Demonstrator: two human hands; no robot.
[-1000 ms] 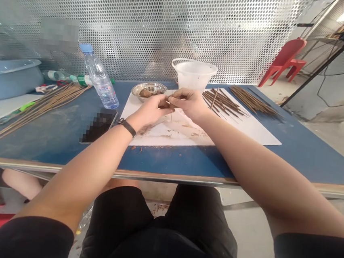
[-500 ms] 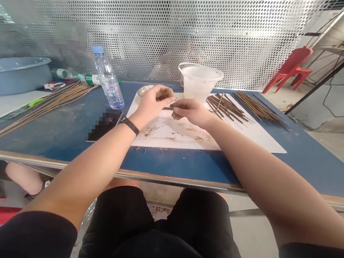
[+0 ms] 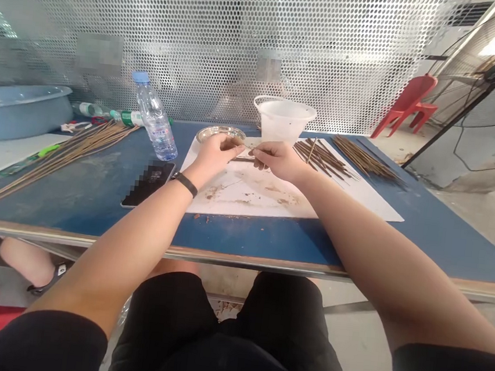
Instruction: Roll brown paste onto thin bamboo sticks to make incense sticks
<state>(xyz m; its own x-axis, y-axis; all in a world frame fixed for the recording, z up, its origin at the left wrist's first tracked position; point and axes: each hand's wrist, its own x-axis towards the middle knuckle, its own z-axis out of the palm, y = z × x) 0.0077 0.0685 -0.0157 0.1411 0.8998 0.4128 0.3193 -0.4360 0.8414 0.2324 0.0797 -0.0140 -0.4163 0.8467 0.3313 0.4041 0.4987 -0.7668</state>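
Observation:
My left hand (image 3: 218,154) and my right hand (image 3: 277,159) pinch a thin brown stick (image 3: 242,159) between them, low over a white sheet (image 3: 250,196) smeared with brown residue. The stick lies nearly level, and the fingers hide part of it. Just beyond my left hand sits a shallow metal bowl (image 3: 220,132), its inside partly hidden by my fingers. To the right of my right hand lies a pile of brown sticks (image 3: 322,159), with one standing tilted among them.
A white plastic jug (image 3: 284,121) stands behind the sheet. A water bottle (image 3: 154,119) and a dark phone (image 3: 148,184) are to the left, beside a long bundle of sticks (image 3: 63,163). More sticks (image 3: 366,159) lie on the blue table (image 3: 247,235) at right.
My left hand has moved back toward me, off the bowl, whose rim now shows. My hands stay close together on the stick, and the view has shifted slightly.

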